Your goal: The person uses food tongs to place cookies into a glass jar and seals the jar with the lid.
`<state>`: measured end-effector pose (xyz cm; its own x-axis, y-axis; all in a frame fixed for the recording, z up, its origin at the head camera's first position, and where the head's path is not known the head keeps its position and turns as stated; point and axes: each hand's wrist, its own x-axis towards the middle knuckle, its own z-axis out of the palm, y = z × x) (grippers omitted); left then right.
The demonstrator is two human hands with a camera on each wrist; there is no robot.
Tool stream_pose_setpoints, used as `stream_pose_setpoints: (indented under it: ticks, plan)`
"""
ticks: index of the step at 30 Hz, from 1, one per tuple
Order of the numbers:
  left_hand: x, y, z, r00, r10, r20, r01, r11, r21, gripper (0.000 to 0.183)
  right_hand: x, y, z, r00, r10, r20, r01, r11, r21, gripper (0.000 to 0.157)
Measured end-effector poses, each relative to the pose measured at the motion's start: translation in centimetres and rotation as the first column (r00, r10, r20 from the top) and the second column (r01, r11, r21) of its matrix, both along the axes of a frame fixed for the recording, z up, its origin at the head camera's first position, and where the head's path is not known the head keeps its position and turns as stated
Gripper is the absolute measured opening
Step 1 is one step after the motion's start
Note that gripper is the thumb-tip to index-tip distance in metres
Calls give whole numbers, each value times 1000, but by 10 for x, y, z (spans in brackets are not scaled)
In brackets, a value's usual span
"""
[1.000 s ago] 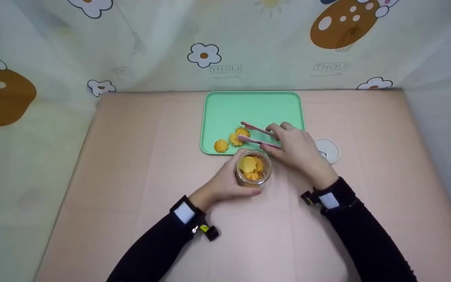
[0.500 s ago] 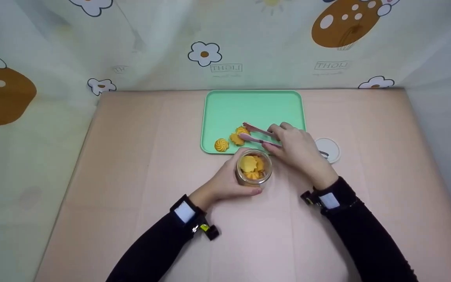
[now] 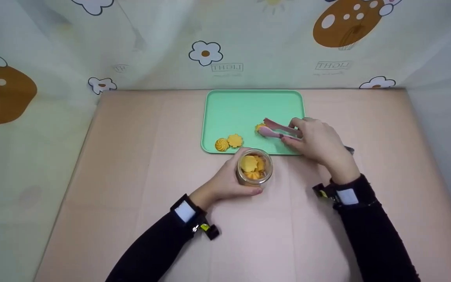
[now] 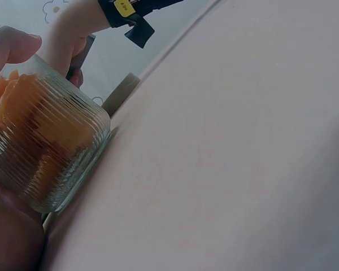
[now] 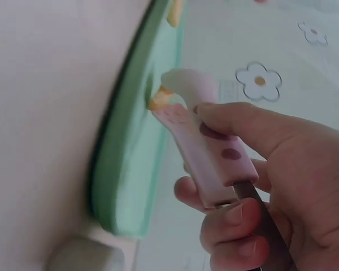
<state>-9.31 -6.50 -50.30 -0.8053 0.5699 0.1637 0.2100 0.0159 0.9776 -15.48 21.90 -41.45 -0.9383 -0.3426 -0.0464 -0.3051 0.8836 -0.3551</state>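
Observation:
My left hand [image 3: 229, 182] grips a ribbed glass jar [image 4: 51, 130] holding several yellow-orange cookies [image 3: 252, 166]. In the head view the jar stands in front of the green tray [image 3: 241, 105], its mouth uncovered. My right hand [image 3: 321, 141] holds pink-tipped tongs [image 5: 206, 135] with dark metal arms, thumb on one side and fingers on the other. Between the tong tips, over the tray's right part, is one cookie [image 5: 161, 99]. A swirled cookie [image 3: 222, 144] and a flat-side-up, flower-edged cookie [image 3: 235, 140] lie at the tray's front left.
A pale round lid [image 5: 85, 257] lies beside the tray on the right, hidden under my right hand in the head view. A pinkish cloth [image 3: 139, 164] covers the table. Behind it hangs a patterned curtain [image 3: 151, 51].
My right hand has moved right with the tongs, and one cookie came along between their tips, away from the other two. The left hand and jar have stayed put.

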Motion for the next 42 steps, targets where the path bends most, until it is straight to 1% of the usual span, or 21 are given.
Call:
stream_pose_setpoints:
  ticks: [5,8,11,15,21,29,35,38,42]
  plan:
    - [0,0,0,1000,-2,9,2,1000,8,90,-1,14,7,998,20,55,-17,998,-54,39]
    - [0,0,1,1000,-4,19,4,1000,14,91,-2,19,9,993,42,107,-34,996,-82,36]
    - [0,0,1,1000,-5,24,5,1000,18,91,-3,23,11,987,68,147,-54,994,-99,37]
    - [1,0,1,1000,-5,22,4,1000,20,91,-3,24,12,981,88,173,-69,991,-114,38]
    - [1,1,1,999,-5,32,5,1000,20,92,-3,24,13,982,63,179,-44,993,-109,44]
    - [1,0,1,1000,-5,26,5,1000,9,91,-6,23,9,991,14,132,0,994,-110,49]
    - [0,1,0,1000,-7,4,7,1000,22,90,-7,21,8,992,13,128,2,994,-114,50]
    - [0,1,0,1000,-9,9,9,1000,26,89,-7,20,8,992,4,128,11,993,-118,50]
    - [0,1,0,1000,-11,20,10,1000,24,91,-7,20,7,991,16,135,1,992,-127,51]
